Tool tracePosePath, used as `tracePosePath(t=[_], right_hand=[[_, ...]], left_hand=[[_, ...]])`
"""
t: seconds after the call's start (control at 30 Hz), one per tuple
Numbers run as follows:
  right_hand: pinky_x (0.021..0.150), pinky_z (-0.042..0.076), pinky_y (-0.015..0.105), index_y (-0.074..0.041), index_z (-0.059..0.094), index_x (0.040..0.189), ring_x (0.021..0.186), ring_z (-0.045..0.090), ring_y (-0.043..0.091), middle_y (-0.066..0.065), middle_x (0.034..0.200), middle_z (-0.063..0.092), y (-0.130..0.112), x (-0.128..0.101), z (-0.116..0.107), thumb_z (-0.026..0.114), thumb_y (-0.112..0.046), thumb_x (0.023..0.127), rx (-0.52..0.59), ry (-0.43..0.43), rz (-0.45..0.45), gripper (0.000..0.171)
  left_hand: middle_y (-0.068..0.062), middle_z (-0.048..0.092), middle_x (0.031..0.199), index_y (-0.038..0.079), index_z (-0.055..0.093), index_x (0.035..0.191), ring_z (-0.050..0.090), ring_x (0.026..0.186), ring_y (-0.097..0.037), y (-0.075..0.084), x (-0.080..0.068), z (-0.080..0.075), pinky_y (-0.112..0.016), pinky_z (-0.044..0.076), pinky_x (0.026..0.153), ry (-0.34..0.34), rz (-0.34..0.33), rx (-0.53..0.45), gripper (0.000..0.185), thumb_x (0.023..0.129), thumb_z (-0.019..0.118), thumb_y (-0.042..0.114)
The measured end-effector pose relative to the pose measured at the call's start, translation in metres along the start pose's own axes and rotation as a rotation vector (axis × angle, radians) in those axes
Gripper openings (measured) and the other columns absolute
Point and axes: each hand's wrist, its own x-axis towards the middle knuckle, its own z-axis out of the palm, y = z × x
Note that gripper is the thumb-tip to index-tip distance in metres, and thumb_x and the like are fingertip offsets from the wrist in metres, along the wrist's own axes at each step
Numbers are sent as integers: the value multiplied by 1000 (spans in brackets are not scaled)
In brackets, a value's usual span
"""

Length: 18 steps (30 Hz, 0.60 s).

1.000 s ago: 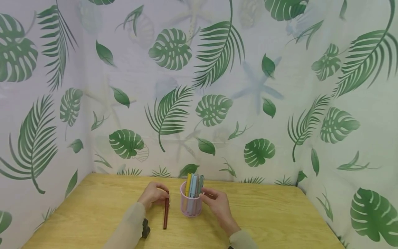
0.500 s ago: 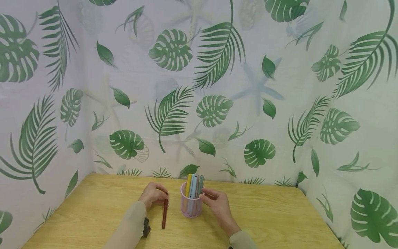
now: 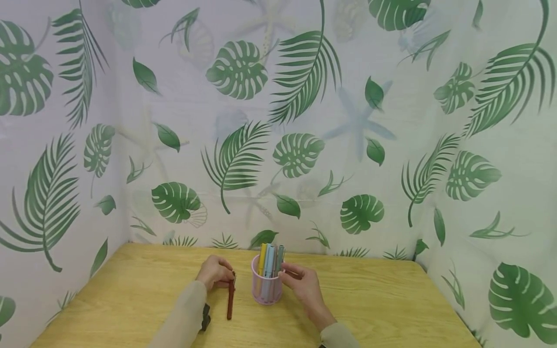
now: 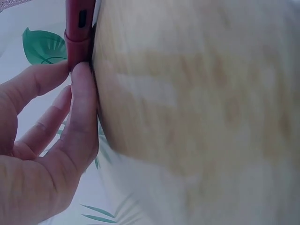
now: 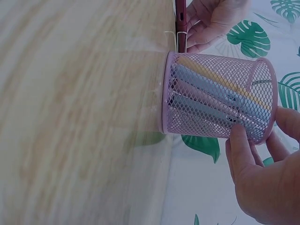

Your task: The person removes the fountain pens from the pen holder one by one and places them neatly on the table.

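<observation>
A dark red pen (image 3: pixel 229 300) lies slanted on the wooden table (image 3: pixel 383 304), its far end raised. My left hand (image 3: pixel 227 277) pinches that end between thumb and fingers (image 4: pixel 80 93); the pen (image 4: pixel 78 28) fills the top of the left wrist view. Just right of it stands a pink mesh cup (image 3: pixel 265 291) with several pastel pens (image 3: pixel 270 257) in it. My right hand (image 3: pixel 285 274) grips the cup (image 5: pixel 213 96) near its rim, thumb (image 5: pixel 240 154) on the mesh. The red pen (image 5: pixel 181 18) and left hand (image 5: pixel 213 16) show beyond the cup.
Leaf-printed curtain walls (image 3: pixel 304 145) close the table in at the back and on both sides. A black strap (image 3: pixel 204 316) sits on my left wrist. Bare tabletop lies to the left and right of the hands.
My left hand has shifted the red pen a little to the left while holding its far end. The right hand stays at the cup.
</observation>
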Motion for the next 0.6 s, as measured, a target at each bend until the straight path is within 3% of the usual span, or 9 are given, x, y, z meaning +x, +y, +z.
tracePosePath(t=[0.6], right_hand=[[95, 54, 41, 3, 65, 122, 123, 57, 39, 24, 134, 58, 1, 0, 0, 71, -15, 91, 15, -19, -10, 37]], left_hand=[[-16, 70, 83, -11, 64, 102, 65, 65, -17, -2, 3, -3, -34, 60, 61, -17, -44, -15, 25, 78, 68, -14]])
